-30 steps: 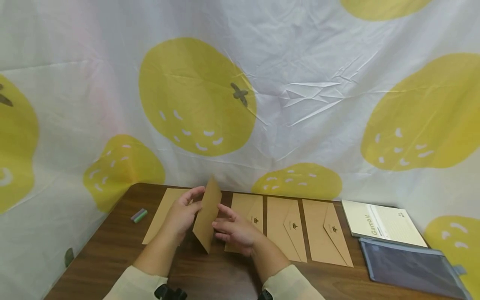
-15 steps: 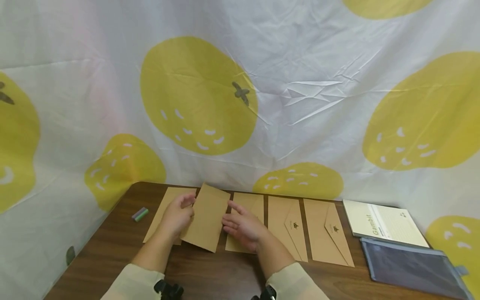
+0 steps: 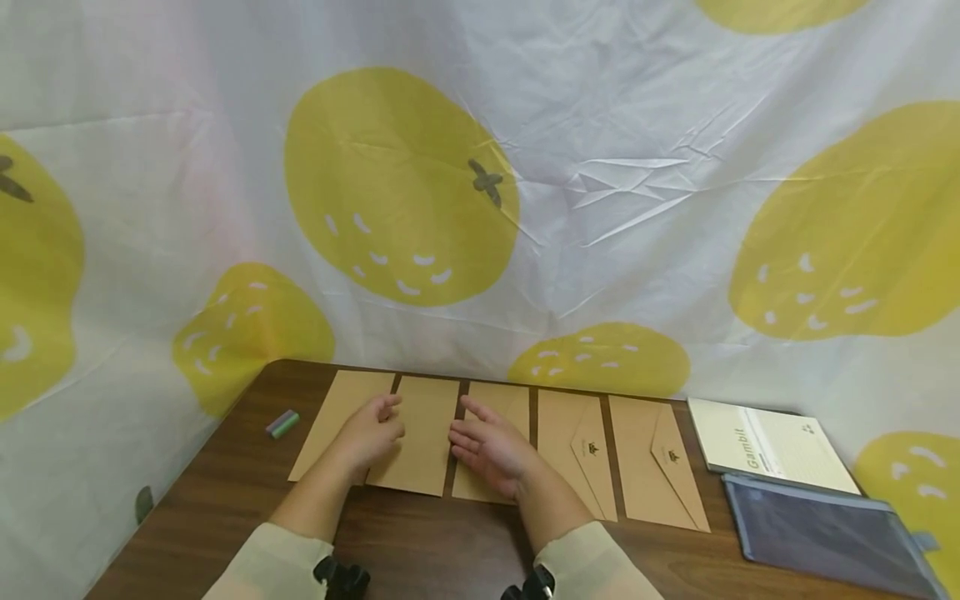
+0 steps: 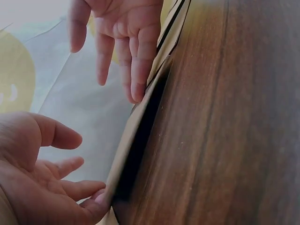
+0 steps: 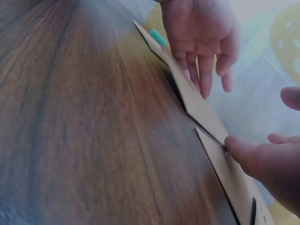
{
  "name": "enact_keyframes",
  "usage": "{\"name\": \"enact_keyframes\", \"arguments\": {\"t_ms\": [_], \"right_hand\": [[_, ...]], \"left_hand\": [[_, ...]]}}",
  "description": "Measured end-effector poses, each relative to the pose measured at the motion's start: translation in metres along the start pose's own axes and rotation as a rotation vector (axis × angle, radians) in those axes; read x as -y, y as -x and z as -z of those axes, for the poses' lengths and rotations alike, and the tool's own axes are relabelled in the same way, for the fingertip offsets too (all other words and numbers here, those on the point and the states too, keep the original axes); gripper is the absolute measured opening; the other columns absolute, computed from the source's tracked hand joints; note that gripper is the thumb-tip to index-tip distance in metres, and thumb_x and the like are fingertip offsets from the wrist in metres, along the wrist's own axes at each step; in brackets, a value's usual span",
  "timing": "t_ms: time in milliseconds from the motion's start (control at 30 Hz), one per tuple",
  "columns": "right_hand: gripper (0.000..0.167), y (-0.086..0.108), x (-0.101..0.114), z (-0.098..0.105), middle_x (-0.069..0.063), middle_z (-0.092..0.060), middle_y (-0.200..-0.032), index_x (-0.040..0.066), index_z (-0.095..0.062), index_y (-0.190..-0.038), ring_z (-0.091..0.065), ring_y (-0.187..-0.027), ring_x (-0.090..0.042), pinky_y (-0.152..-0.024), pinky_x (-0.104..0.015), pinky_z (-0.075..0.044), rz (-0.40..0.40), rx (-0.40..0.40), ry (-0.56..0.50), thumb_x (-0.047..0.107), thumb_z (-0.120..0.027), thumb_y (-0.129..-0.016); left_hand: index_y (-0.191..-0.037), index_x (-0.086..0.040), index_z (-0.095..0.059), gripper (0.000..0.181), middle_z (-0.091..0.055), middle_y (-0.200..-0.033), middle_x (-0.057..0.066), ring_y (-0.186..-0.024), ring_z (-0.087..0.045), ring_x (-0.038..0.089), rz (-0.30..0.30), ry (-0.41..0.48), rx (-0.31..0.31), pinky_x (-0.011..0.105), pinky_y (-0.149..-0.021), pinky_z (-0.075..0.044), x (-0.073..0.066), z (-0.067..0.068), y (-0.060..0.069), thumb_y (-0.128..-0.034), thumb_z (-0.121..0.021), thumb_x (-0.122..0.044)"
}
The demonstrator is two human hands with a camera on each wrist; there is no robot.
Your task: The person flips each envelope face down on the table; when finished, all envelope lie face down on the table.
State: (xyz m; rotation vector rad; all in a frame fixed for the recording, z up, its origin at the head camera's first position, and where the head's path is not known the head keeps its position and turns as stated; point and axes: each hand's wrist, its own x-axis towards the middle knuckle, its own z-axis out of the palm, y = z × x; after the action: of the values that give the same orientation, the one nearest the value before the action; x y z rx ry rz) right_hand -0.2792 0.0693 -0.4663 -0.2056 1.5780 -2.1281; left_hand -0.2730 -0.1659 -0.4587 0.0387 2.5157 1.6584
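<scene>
Kraft-brown envelopes lie side by side in a row on the table. My left hand (image 3: 371,437) is at the left side of the second envelope from the left (image 3: 423,433), its fingers loosely bent and touching its edge in the left wrist view. Opposite it, my right hand (image 3: 495,450) has straight fingers by that envelope's right edge, over the third envelope (image 3: 506,404). The second envelope shows a plain face, and its near edge is slightly raised off the wood in the wrist views. Left of it is another plain envelope (image 3: 352,396), partly behind my left hand.
Two more envelopes with pointed flaps and crown prints, one here (image 3: 558,450) and one farther right (image 3: 645,458), continue the row. A notebook (image 3: 772,446) and a blue-grey zip pouch (image 3: 825,533) lie right. Two small coloured sticks (image 3: 282,425) lie left. A patterned curtain (image 3: 600,250) hangs behind.
The second envelope was upright on edge between both hands, then tilted over, and now lies almost flat in the row. Both hands have stayed at its sides.
</scene>
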Motion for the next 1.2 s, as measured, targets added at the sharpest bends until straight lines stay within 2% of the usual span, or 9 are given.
{"name": "enact_keyframes", "arguments": {"t_ms": [133,300,400,533,733,867,1033,1133,1200], "right_hand": [[0.071,-0.001,0.003,-0.001,-0.035,-0.019,-0.173,0.004,-0.013,-0.171,-0.023,-0.164,-0.047,-0.134,-0.056,-0.026,0.014,-0.011,0.003,0.011,-0.050,-0.111],[0.068,0.004,0.013,0.001,-0.035,-0.026,-0.172,-0.001,-0.017,-0.169,-0.032,-0.160,-0.049,-0.131,-0.059,-0.031,0.096,-0.052,0.059,0.011,-0.050,-0.111],[0.064,0.011,0.017,0.007,-0.035,-0.033,-0.169,-0.002,-0.022,-0.167,-0.042,-0.154,-0.048,-0.129,-0.060,-0.035,0.123,-0.101,0.084,0.009,-0.050,-0.111],[0.063,0.022,0.020,0.022,-0.032,-0.037,-0.168,0.000,-0.026,-0.167,-0.048,-0.150,-0.043,-0.127,-0.057,-0.039,0.117,-0.145,0.109,0.008,-0.052,-0.110],[0.064,0.042,0.024,0.053,-0.030,-0.035,-0.169,0.001,-0.025,-0.167,-0.042,-0.154,-0.046,-0.128,-0.055,-0.039,0.112,-0.167,0.157,0.010,-0.052,-0.110],[0.064,0.055,0.028,0.072,-0.030,-0.032,-0.171,0.000,-0.022,-0.168,-0.037,-0.157,-0.048,-0.130,-0.058,-0.034,0.117,-0.196,0.156,0.008,-0.049,-0.110],[0.066,0.061,0.027,0.084,-0.031,-0.031,-0.171,-0.001,-0.020,-0.168,-0.036,-0.157,-0.047,-0.130,-0.056,-0.034,0.113,-0.207,0.163,0.007,-0.049,-0.109],[0.068,0.060,0.025,0.087,-0.033,-0.029,-0.171,-0.002,-0.018,-0.168,-0.036,-0.157,-0.047,-0.130,-0.055,-0.033,0.104,-0.193,0.148,0.007,-0.050,-0.109],[0.068,0.059,0.024,0.087,-0.034,-0.029,-0.170,-0.003,-0.018,-0.168,-0.036,-0.157,-0.048,-0.130,-0.055,-0.034,0.097,-0.193,0.129,0.007,-0.051,-0.109]], "left_hand": [[-0.164,-0.005,-0.037,0.066,-0.036,-0.169,0.030,-0.153,-0.043,0.051,0.011,0.029,-0.012,0.063,-0.122,-0.044,-0.002,-0.002,0.000,-0.1014,-0.052,-0.014],[-0.162,-0.008,-0.043,0.062,-0.042,-0.169,0.023,-0.154,-0.042,0.046,-0.022,0.032,-0.065,0.060,-0.119,-0.046,-0.011,-0.009,0.001,-0.1014,-0.055,-0.016],[-0.160,-0.006,-0.044,0.061,-0.044,-0.168,0.020,-0.148,-0.050,0.043,-0.040,0.097,-0.073,0.053,-0.112,-0.052,-0.017,-0.022,0.001,-0.1007,-0.055,-0.013],[-0.159,-0.006,-0.045,0.060,-0.046,-0.166,0.019,-0.140,-0.057,0.040,-0.049,0.192,-0.066,0.046,-0.104,-0.056,-0.021,-0.043,0.000,-0.0998,-0.054,-0.011],[-0.157,-0.003,-0.046,0.060,-0.049,-0.163,0.021,-0.149,-0.049,0.042,-0.086,0.253,-0.057,0.056,-0.119,-0.047,-0.026,-0.071,-0.005,-0.0974,-0.054,-0.007],[-0.157,-0.001,-0.045,0.062,-0.048,-0.163,0.024,-0.154,-0.042,0.044,-0.098,0.300,-0.032,0.059,-0.122,-0.043,-0.035,-0.084,-0.007,-0.0961,-0.056,-0.007],[-0.157,-0.006,-0.048,0.060,-0.049,-0.164,0.022,-0.154,-0.044,0.043,-0.087,0.305,-0.027,0.059,-0.123,-0.042,-0.046,-0.096,-0.007,-0.0975,-0.057,-0.011],[-0.158,-0.007,-0.048,0.061,-0.048,-0.165,0.020,-0.155,-0.042,0.043,-0.076,0.291,-0.031,0.060,-0.126,-0.039,-0.046,-0.099,-0.006,-0.0979,-0.058,-0.012],[-0.160,-0.007,-0.045,0.063,-0.046,-0.167,0.019,-0.156,-0.040,0.044,-0.066,0.281,-0.029,0.059,-0.122,-0.043,-0.045,-0.100,-0.005,-0.0981,-0.058,-0.012]]}}
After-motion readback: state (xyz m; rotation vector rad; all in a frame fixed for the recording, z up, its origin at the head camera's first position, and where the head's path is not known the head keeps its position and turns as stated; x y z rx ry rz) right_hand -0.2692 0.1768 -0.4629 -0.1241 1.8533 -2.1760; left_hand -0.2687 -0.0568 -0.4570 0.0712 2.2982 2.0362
